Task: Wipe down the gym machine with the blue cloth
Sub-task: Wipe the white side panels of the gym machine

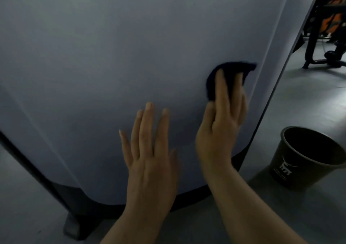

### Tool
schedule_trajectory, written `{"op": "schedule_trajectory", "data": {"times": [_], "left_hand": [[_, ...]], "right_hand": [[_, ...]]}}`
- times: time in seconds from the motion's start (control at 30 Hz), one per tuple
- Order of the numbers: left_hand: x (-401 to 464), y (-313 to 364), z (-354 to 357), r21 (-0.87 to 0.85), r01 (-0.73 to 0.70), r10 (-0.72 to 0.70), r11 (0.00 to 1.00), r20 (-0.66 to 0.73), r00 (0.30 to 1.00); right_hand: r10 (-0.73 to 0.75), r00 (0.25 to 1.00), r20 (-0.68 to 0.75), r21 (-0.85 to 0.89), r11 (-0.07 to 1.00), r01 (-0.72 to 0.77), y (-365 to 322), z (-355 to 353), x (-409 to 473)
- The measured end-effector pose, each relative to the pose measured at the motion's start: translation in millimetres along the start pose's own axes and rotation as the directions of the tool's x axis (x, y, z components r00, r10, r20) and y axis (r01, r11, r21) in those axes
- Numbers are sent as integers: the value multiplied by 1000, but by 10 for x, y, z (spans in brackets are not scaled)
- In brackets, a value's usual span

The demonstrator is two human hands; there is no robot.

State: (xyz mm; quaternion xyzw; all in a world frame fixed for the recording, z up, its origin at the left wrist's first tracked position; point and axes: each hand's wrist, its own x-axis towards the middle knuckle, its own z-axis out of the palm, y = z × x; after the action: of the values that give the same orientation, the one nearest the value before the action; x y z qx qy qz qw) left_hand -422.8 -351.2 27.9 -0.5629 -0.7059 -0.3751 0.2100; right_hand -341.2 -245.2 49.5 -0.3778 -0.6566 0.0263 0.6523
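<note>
The blue cloth [221, 79] sits at about three o'clock on the gym machine [112, 56] panel, pressed flat under the right hand [222, 120], fingers straight on it; the left hand [149, 150], fingers spread and holding nothing, braces at six o'clock. Even, overlapping strokes with a flat palm should clean best. The machine's top is cut off, and the cloth looks nearly black in dim light.

Bin [299, 169] — logo print, illegible
</note>
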Motion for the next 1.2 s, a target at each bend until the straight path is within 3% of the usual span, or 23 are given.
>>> {"op": "schedule_trajectory", "data": {"times": [0.13,0.27,0.37,0.5,0.6,0.73,0.9,1.07,1.2], "left_hand": [[36,-52,-75,-33,18,-19,999,-43,999],[50,-132,-96,-23,7,-9,1000,-92,996],[43,-170,-105,-105,3,-16,994,-126,992],[5,-344,-189,-77,34,-42,996,-115,992],[8,-454,-247,-66,55,-63,996,-127,990],[14,-525,-362,-180,49,-78,983,-162,984],[-27,-748,-454,-84,60,-69,995,-106,992],[-48,-866,-566,-166,38,-53,985,-85,995],[-18,-1001,-678,-127,70,-85,989,-121,989]], "right_hand": [[-131,977,170,-23,990,137,51,100,-458],[-162,981,107,14,987,162,-252,118,-82],[-177,982,67,13,984,176,-358,170,-79],[-311,931,193,-55,943,327,-153,203,-455],[-294,946,135,10,955,295,-345,202,-249],[-256,966,26,2,967,256,-649,291,-49],[-286,938,194,-64,951,303,-529,341,-602],[-263,954,146,-29,962,270,-920,399,-282],[-277,958,77,-55,958,282,-1003,428,-234]]}}
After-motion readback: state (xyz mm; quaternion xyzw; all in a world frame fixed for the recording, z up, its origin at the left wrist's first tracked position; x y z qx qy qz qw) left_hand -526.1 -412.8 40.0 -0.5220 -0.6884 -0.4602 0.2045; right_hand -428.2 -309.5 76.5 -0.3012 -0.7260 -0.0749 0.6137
